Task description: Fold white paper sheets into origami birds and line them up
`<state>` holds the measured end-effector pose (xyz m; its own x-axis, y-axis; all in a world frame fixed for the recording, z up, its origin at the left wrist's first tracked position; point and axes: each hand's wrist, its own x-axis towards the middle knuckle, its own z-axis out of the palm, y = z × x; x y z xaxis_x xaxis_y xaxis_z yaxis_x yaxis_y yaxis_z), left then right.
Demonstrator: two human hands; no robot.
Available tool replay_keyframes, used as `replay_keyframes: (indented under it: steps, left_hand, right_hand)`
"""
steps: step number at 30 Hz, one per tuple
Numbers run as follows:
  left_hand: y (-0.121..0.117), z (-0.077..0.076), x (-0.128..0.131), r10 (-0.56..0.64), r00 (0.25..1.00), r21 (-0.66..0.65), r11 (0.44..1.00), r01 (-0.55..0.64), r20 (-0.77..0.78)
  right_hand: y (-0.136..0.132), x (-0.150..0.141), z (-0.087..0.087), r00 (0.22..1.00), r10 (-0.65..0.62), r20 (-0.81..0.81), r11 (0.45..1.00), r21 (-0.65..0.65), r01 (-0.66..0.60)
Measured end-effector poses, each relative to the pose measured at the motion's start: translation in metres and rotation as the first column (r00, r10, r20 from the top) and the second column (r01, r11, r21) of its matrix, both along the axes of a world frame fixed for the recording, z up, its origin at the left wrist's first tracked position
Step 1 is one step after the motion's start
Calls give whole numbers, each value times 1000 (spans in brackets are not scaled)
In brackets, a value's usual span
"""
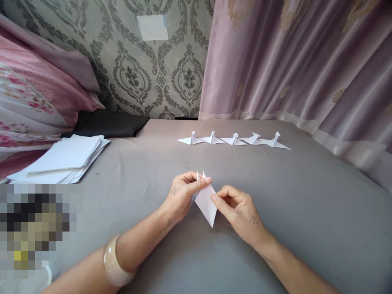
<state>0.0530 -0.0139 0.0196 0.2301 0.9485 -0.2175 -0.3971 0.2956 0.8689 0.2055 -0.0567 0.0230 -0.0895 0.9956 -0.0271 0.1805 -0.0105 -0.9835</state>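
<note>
A folded piece of white paper [207, 206] hangs between my two hands above the grey sheet, one pointed end downward and two thin points sticking up at its top. My left hand [186, 192] pinches its upper part, the thumb lying across the front. At the paper's right edge, my right hand [237, 204] grips it between thumb and bent fingers. The fingertips behind the paper are hidden. Beyond my hands stands a row of several folded white paper birds [234, 139], their wing tips close together or overlapping.
A stack of white paper sheets [67, 155] lies at the left, in front of a black folded item [113, 122]. A blurred-out object [35, 224] is at the lower left. Pink curtains [260, 61] and a patterned wall [131, 77] border the grey surface [306, 196].
</note>
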Motion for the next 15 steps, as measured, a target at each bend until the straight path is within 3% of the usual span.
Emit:
replay_keyframes:
  steps: [5,7,10,15]
  left_hand:
    - [6,2,-2,53,999,-22,998,-53,8]
    - [11,0,-5,129,992,6,992,-129,6]
    - [15,-6,-7,221,975,74,972,-222,24]
    - [5,-7,-1,-70,991,129,988,85,-112]
  right_hand:
    - [1,1,2,998,53,-47,995,-83,-57]
    - [1,1,0,997,57,-55,992,-111,-63]
    - [2,2,-3,998,-51,-46,994,-94,46]
    - [8,7,-8,955,-262,-139,965,-55,257]
